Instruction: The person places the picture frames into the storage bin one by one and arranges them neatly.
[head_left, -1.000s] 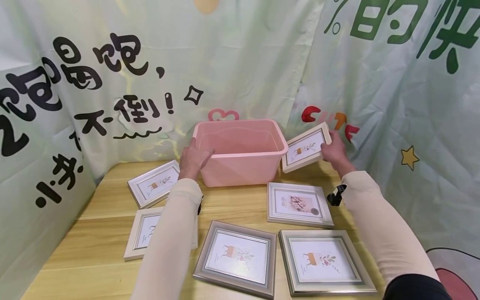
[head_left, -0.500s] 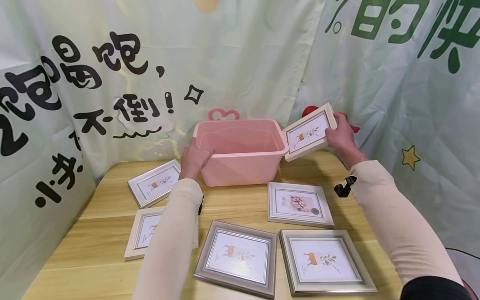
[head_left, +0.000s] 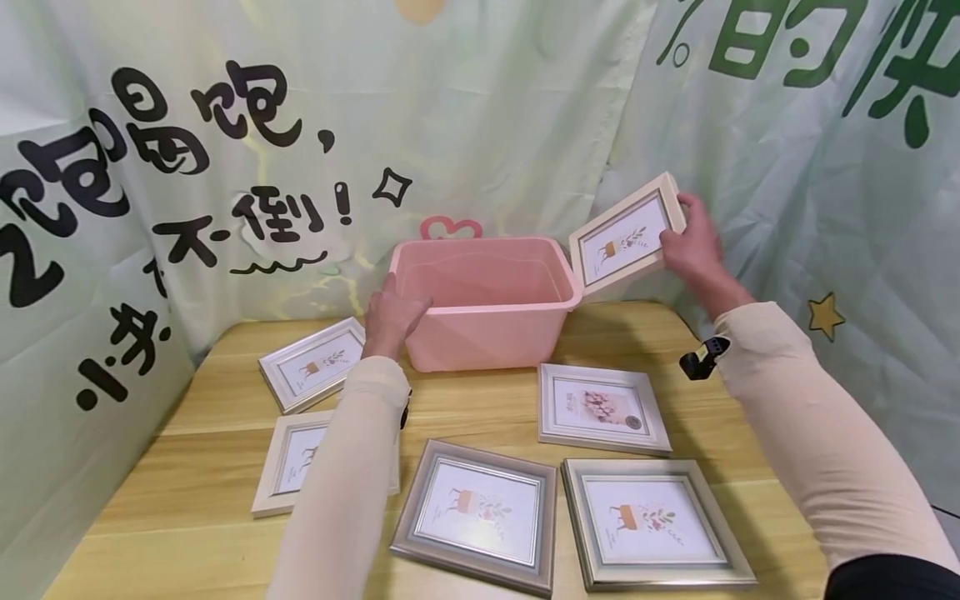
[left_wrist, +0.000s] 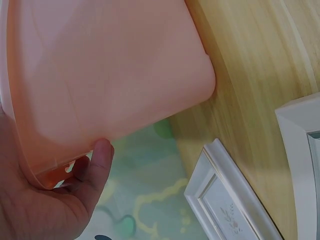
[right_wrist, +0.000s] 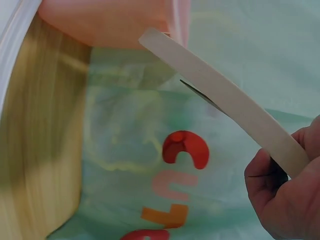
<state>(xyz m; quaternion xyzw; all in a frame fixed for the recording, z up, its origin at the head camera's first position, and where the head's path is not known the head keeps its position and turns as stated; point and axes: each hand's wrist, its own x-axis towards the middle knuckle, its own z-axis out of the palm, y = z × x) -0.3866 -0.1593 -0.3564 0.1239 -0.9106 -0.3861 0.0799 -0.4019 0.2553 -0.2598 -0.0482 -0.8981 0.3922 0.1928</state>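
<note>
A pink plastic bin [head_left: 491,340] stands upright at the back of the wooden table. My left hand [head_left: 392,323] grips its left end; in the left wrist view the thumb and fingers [left_wrist: 101,155] curl round the rim by the handle hole. Raised off the table at the bin's right side is a cream picture frame [head_left: 624,242], tilted, with a small plant print facing me. My right hand [head_left: 697,248] holds it by its right edge. The right wrist view shows the frame edge-on [right_wrist: 220,92], its far end in front of the bin. Whether they touch, I cannot tell.
Several picture frames lie on the table: a white one [head_left: 315,367] and a cream one [head_left: 279,467], partly under the left sleeve, a flower-print one [head_left: 603,408], a grey-brown one [head_left: 480,512] and a champagne one [head_left: 656,523]. A printed cloth [head_left: 487,100] hangs behind.
My right hand has lifted the cream picture frame up and slightly right, from beside the bin to about the height of its rim and above. The left hand has stayed on the bin.
</note>
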